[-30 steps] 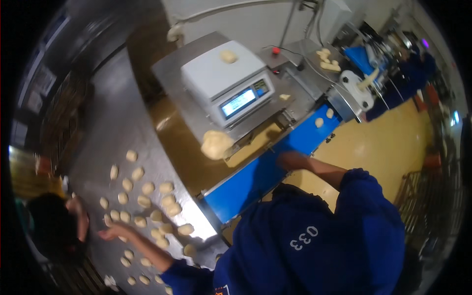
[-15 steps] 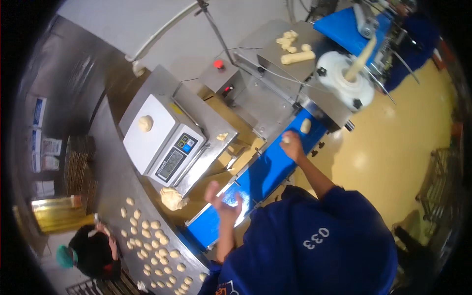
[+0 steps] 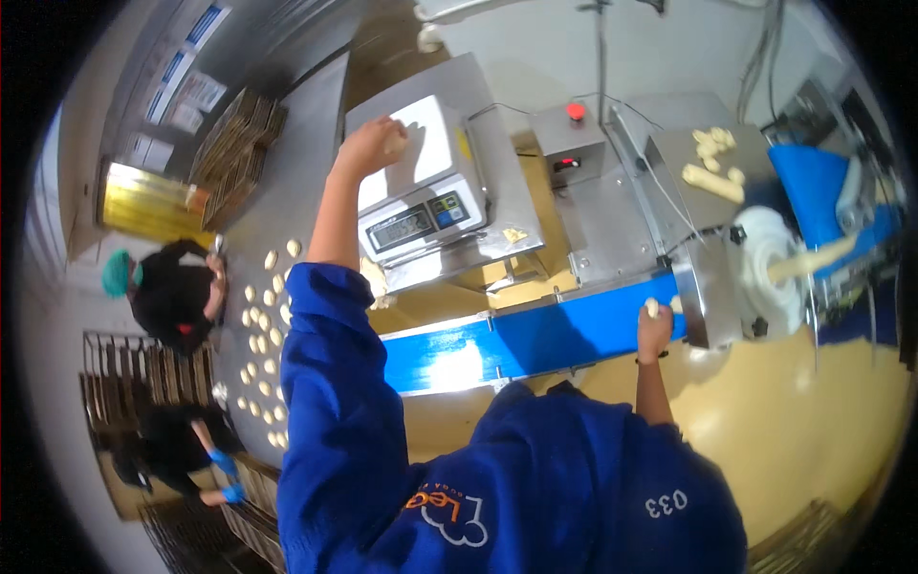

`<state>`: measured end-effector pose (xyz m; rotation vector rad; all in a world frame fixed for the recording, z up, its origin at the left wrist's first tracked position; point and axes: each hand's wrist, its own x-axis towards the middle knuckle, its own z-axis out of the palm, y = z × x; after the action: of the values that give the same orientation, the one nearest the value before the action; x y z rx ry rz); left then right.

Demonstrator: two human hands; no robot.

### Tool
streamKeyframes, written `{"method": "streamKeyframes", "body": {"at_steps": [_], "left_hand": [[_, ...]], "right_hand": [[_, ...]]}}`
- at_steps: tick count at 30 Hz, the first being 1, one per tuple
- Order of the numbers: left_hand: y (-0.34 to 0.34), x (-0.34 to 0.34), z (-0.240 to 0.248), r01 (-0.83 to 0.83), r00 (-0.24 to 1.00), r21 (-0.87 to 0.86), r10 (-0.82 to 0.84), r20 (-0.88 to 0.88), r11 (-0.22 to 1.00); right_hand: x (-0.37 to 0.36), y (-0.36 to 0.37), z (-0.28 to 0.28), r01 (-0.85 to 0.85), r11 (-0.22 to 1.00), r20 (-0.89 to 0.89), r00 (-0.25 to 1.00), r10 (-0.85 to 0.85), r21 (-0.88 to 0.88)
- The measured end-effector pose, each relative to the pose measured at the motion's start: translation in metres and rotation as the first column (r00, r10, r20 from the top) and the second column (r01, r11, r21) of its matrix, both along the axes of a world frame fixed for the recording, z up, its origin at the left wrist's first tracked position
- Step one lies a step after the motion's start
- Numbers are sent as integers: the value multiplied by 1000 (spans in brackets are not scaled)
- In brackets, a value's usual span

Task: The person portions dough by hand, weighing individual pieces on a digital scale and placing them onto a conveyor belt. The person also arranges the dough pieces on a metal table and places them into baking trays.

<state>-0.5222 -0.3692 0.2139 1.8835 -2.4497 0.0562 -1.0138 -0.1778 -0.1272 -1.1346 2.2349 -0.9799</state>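
My left hand (image 3: 370, 147) is over the white pan of the digital scale (image 3: 436, 153), its fingers curled round a pale dough piece (image 3: 396, 142). My fingers hide part of that piece, so I cannot tell whether it rests on the pan. At the right end of the blue conveyor belt (image 3: 535, 337), my right hand (image 3: 655, 335) is closed on a small dough piece (image 3: 653, 308). Just beside it, another dough piece (image 3: 676, 304) sits at the outlet of the metal dough machine (image 3: 706, 287).
Several dough pieces (image 3: 271, 259) lie on the steel table (image 3: 239, 383). Two co-workers (image 3: 177, 292) stand on the left. A dough lump (image 3: 375, 279) hangs by the scale stand. Behind the belt is a control box with a red button (image 3: 575, 112); a dough rope (image 3: 813, 258) enters the white hopper (image 3: 765, 251).
My left hand has moved from above the belt to the dough piece on the scale. My right hand is nearer the outlet, still holding dough. The view has turned.
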Motion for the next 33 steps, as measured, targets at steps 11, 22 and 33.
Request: {"method": "streamKeyframes", "body": {"at_steps": [11, 22, 33], "left_hand": [[290, 7, -99, -338, -869, 282, -183, -460, 898], [543, 102, -151, -572, -814, 680, -214, -540, 459], [667, 276, -126, -826, -534, 546, -512, -673, 143]], "right_hand": [[37, 91, 13, -615, 780, 957, -145, -252, 113], [408, 93, 131, -991, 132, 960, 45, 276, 9], [927, 39, 214, -925, 171, 899, -265, 347, -339]]}}
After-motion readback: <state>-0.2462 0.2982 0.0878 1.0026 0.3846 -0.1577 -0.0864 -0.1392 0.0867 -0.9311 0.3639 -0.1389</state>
